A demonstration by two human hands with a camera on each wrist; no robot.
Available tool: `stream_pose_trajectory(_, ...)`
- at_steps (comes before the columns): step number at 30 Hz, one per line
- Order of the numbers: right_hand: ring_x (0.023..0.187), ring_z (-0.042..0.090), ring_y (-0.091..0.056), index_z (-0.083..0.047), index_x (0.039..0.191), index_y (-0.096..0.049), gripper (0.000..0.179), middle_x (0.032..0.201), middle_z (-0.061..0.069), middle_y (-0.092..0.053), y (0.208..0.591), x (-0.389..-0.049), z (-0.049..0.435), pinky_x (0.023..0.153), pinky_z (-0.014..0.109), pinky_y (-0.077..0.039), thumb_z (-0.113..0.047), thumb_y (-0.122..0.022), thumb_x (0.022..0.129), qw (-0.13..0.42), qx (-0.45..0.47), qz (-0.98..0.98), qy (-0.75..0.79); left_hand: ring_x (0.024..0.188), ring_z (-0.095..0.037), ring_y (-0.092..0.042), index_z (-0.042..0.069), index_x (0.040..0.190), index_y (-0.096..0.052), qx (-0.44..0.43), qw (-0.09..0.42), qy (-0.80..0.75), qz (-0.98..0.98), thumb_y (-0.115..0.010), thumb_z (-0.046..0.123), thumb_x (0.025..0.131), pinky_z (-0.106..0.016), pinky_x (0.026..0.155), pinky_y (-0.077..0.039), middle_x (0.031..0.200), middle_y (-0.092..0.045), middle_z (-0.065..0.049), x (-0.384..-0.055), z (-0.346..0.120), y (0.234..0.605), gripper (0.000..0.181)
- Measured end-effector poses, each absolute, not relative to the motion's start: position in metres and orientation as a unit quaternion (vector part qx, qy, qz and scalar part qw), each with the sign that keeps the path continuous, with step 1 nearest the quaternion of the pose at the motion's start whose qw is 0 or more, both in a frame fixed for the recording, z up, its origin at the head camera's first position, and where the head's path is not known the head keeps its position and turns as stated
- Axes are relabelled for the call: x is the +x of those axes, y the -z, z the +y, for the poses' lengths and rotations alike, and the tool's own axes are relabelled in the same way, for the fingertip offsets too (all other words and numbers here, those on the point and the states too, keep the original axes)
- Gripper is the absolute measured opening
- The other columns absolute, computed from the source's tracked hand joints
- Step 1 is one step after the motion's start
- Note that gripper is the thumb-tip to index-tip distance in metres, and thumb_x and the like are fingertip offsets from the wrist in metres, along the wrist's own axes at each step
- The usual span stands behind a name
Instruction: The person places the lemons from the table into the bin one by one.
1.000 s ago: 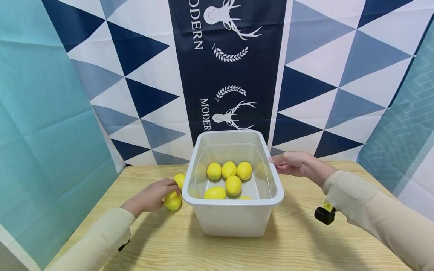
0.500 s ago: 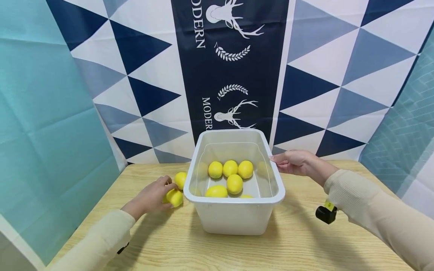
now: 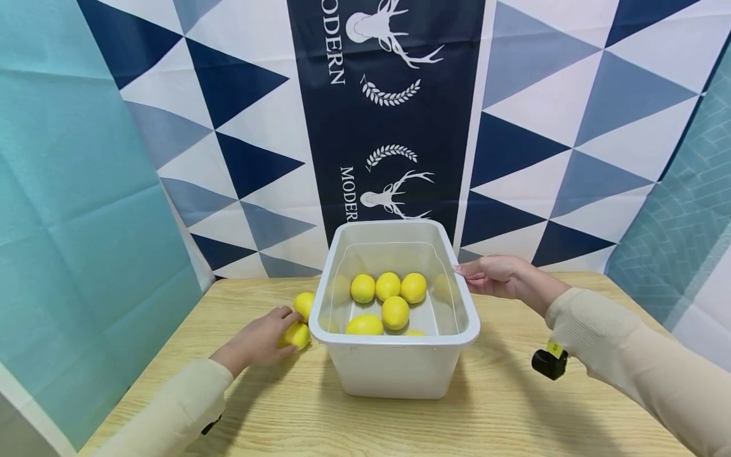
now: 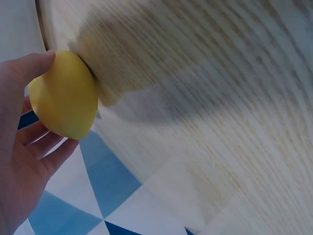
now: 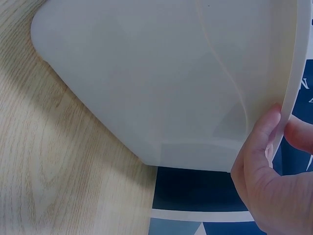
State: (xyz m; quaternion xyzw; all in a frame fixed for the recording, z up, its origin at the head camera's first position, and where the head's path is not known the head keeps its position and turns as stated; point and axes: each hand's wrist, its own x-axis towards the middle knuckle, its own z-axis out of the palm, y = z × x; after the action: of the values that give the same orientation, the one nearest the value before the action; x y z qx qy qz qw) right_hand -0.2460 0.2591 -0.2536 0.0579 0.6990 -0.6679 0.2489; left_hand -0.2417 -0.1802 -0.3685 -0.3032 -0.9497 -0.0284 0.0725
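Note:
My left hand [image 3: 264, 337] curls its fingers and thumb around a yellow lemon [image 4: 66, 95] on the left of the bin. Just behind it, another lemon [image 3: 304, 304] lies on the table beside the bin wall. The whitish plastic bin [image 3: 394, 368] stands in the middle, with several lemons on its floor, one of them [image 3: 395, 312] in front of a row of three. On the other side, my right hand [image 3: 495, 275] pinches the bin's right rim between thumb and fingers; the right wrist view shows the fingertips under the rim [image 5: 297, 58].
The wooden table [image 3: 274, 419] runs up to a patterned cloth backdrop [image 3: 394, 114] right behind the bin. A teal cloth [image 3: 85, 209] hangs along the left side, and a pale teal one [image 3: 679, 254] along the right.
The left hand's lemon has shifted slightly right, nearer the bin, and the hand has closed around it. The right hand keeps its place on the rim.

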Motion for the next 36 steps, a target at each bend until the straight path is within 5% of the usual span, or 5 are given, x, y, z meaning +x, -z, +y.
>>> stream_pose_trajectory(28,0.078,0.006,-0.066,-0.001,0.116,-0.051,0.025,0.085,-0.002,-0.066,0.2538,-0.2456,0.2586,0.079,0.018,-0.057,-0.008,-0.059,0.093,0.249,0.059,0.699,0.667,0.108,-0.026,-0.056,0.015,0.127,-0.055,-0.327,0.078,0.04,-0.941,-0.082,0.017,0.073,-0.046,0.095,-0.051,0.122,-0.057,-0.011,-0.2447,-0.18,0.3771,0.061)
stream_pose_trajectory(36,0.078,0.006,-0.066,0.0,0.122,-0.048,0.031,0.084,-0.003,-0.067,0.2522,-0.2445,0.2571,0.078,0.019,-0.057,-0.009,-0.059,0.093,0.246,0.062,0.702,0.666,0.096,-0.02,-0.056,0.014,0.122,-0.057,-0.324,0.077,0.014,-0.943,-0.082,0.024,0.073,-0.041,0.087,-0.053,0.11,-0.059,-0.007,-0.2433,-0.1817,0.3723,0.056)
